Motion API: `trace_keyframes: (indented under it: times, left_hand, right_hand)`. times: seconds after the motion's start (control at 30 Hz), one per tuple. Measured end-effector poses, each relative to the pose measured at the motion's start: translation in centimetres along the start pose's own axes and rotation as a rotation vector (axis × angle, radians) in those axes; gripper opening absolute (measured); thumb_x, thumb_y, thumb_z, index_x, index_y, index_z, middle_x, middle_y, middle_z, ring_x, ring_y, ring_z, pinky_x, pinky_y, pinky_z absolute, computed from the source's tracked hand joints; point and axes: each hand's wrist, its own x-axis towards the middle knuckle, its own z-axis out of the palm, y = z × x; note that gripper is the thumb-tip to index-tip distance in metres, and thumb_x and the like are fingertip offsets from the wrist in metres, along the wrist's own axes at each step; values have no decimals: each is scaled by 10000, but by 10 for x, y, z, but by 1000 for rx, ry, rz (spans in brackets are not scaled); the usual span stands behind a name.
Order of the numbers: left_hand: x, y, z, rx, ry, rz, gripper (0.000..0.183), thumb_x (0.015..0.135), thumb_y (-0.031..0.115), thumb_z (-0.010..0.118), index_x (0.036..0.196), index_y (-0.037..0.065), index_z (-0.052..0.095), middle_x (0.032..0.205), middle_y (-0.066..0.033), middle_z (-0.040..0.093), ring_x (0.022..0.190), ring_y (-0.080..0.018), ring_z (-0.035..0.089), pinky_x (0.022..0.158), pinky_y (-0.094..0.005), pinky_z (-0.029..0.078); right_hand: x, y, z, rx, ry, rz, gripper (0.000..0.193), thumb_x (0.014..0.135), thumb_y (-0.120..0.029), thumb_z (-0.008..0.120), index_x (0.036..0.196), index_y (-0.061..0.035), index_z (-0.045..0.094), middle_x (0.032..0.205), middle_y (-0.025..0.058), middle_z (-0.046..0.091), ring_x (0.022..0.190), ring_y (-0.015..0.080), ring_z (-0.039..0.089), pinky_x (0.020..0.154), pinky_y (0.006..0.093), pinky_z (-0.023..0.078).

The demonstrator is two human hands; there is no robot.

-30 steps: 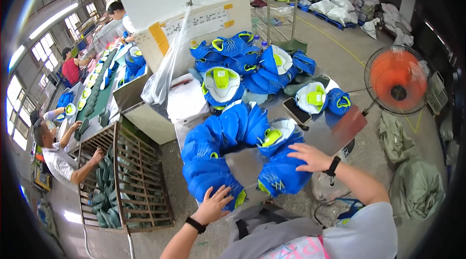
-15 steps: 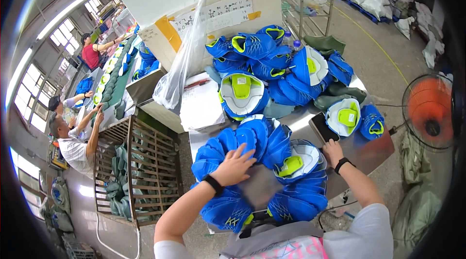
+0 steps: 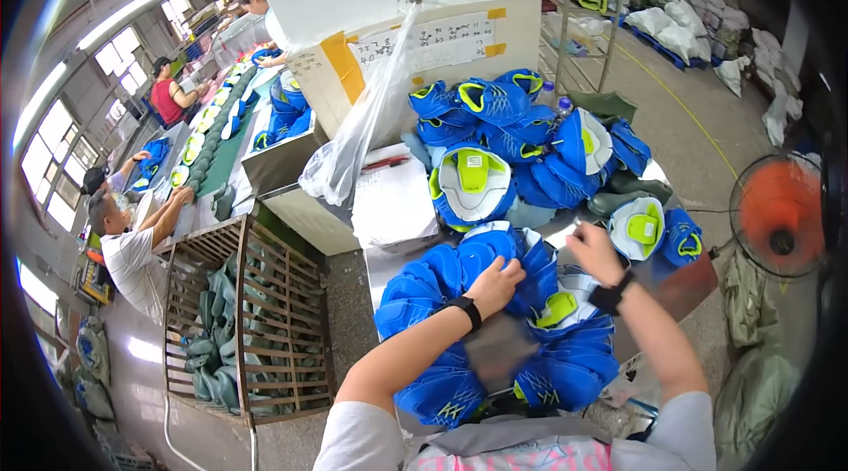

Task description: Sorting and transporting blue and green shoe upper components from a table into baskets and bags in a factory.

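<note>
Blue shoe uppers (image 3: 415, 290) with lime-green linings lie in a curved, overlapping row on the metal table before me. My left hand (image 3: 496, 287), a dark band on its wrist, is over the inner edge of this row. Its fingers are loosely bent and apart, next to a blue upper (image 3: 533, 281); whether they touch it I cannot tell. To the right, my right hand (image 3: 596, 254) is raised above the table with its fingers bent and nothing visible in them. Below it lies an upper with a white and lime inside (image 3: 561, 305). Another white-lined upper (image 3: 636, 228) sits farther right.
More blue uppers (image 3: 495, 109) are heaped at the back, near dark green shoe lasts (image 3: 618, 193). White papers (image 3: 393, 206) and a hanging plastic bag (image 3: 353, 135) are at back left. A slatted cage (image 3: 243, 321) holds lasts. An orange fan (image 3: 782, 215) stands right. People work along a line.
My left hand has moved right along the row, its fingers drawing in from a spread pose. My right hand has lifted off the dark flat phone-like thing at the table's right. The view has shifted.
</note>
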Motion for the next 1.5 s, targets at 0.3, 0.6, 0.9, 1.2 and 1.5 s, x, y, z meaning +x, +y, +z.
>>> trace_keyframes:
  times: [0.3, 0.6, 0.9, 1.2, 1.5]
  left_hand:
    - [-131, -69, -29, -146, -233, -431, 313, 683, 328, 638, 989, 269, 610, 1060, -17, 518, 1035, -215, 440, 912, -442, 321]
    - [-187, -92, -54, -160, 24, -609, 137, 736, 227, 582, 687, 110, 636, 794, -28, 559, 938, -224, 474, 866, -402, 355]
    - [-4, -9, -40, -378, 273, -170, 330, 769, 132, 478, 1076, 24, 532, 1182, -115, 509, 1214, -243, 378, 989, -396, 296]
    - [-4, -4, 19, 30, -321, -273, 269, 820, 185, 444, 978, 85, 637, 960, -31, 625, 1016, -212, 521, 1057, -422, 172]
    - [-55, -29, -3, -70, -754, -426, 238, 781, 257, 551, 989, 322, 647, 860, -27, 632, 988, -244, 520, 1005, -629, 61]
  right_hand:
    - [7, 78, 111, -426, -339, -242, 156, 835, -126, 495, 963, -39, 516, 1011, 161, 538, 986, 334, 499, 821, 407, 417]
    - [-1, 61, 68, -716, -319, -381, 117, 767, -142, 563, 857, -67, 556, 937, 98, 529, 969, 279, 489, 758, 407, 430]
    - [-7, 35, 19, -361, -555, -628, 95, 703, -104, 633, 752, -45, 576, 1023, 121, 501, 1010, 304, 457, 853, 373, 408]
    - [-23, 41, 27, -599, -559, -632, 83, 720, -145, 583, 773, -81, 589, 1143, 81, 503, 1037, 280, 456, 795, 358, 469]
    - [-26, 58, 31, -657, -520, -567, 135, 759, -134, 514, 852, -66, 585, 1090, 61, 574, 1028, 252, 493, 808, 331, 454]
